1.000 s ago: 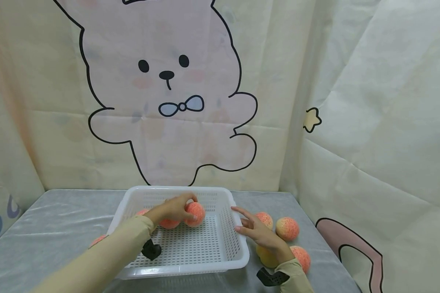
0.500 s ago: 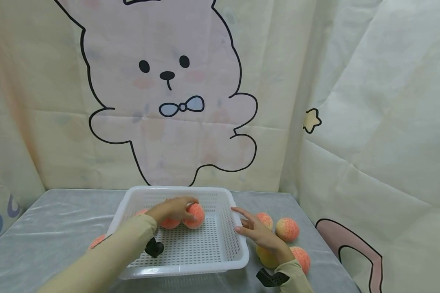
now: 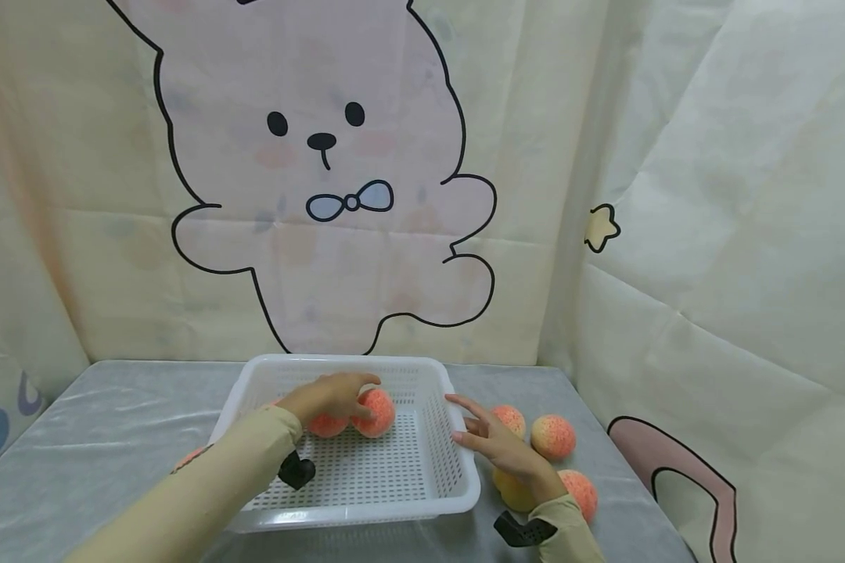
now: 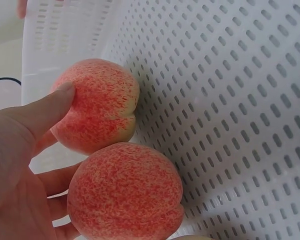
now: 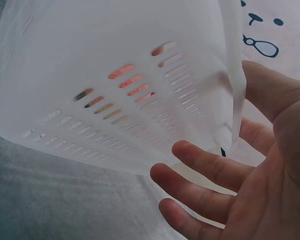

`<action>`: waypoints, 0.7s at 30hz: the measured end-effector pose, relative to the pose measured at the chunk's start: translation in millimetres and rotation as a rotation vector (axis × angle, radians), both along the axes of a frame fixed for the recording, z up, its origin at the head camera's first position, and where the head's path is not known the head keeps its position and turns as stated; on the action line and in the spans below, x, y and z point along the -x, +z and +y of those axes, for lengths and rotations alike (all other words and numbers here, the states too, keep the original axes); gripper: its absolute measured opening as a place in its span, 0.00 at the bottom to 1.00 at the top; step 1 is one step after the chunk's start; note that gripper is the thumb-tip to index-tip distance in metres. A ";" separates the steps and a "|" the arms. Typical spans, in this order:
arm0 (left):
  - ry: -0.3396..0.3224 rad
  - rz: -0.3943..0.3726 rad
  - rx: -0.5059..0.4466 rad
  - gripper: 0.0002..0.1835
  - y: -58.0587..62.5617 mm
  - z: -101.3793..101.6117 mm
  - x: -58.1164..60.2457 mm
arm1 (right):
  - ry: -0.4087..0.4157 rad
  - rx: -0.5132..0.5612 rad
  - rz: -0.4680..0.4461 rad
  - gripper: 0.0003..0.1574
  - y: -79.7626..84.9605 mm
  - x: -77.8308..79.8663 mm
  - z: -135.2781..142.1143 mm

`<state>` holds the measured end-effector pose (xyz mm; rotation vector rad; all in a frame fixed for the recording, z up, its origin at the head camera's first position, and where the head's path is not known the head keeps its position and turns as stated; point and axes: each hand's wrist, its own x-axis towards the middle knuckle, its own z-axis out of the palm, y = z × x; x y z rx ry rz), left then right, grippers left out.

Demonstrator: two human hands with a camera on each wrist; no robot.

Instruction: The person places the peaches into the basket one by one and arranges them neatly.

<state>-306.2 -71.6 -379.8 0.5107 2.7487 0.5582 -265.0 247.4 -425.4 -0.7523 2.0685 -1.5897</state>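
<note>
A desk covered in grey cloth is seen beneath a large, rectangular white plastic basket with slotted walls and floor. In the basket, a round pink-red peach with a yellowish tinge is held by the left hand. Just beside it, touching it in the left wrist view, a second pink-red peach is seen on the basket's slotted floor. At the lower edge of that view a pale yellow sliver is shown, too small to be told.

Outside the basket, four pink-and-yellow peaches are grouped on the desk to its right, two of them partly covered by the right hand. To its left, part of another peach is hidden by the beige left sleeve.

Compared with one second ago, little is changed: the basket and peaches are kept in place, and only the left wrist is shifted slightly to the right.

The left arm is reached over the basket's left wall; its grip is closed round the first peach, with the thumb pressed on the near side and the fingers placed behind. The right hand is rested at the right rim, thumb and one finger set against it; its grip is loose, the other three fingers spread apart beside the outer wall. A small black device is worn at the left wrist, another at the right.
</note>
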 end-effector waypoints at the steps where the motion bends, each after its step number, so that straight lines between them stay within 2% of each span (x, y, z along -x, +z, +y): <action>1: -0.002 0.001 -0.003 0.37 0.2 0.1 -0.6 | -0.002 -0.001 -0.001 0.43 0.1 0.0 0.1; 13: 0.011 -0.021 -0.087 0.37 -1.3 -3.9 -3.9 | -0.002 0.004 -0.004 0.43 0.0 -1.1 0.2; 21: -0.057 0.068 -0.140 0.30 2.2 -16.8 0.3 | 0.001 0.005 -0.007 0.43 0.5 -0.9 -0.3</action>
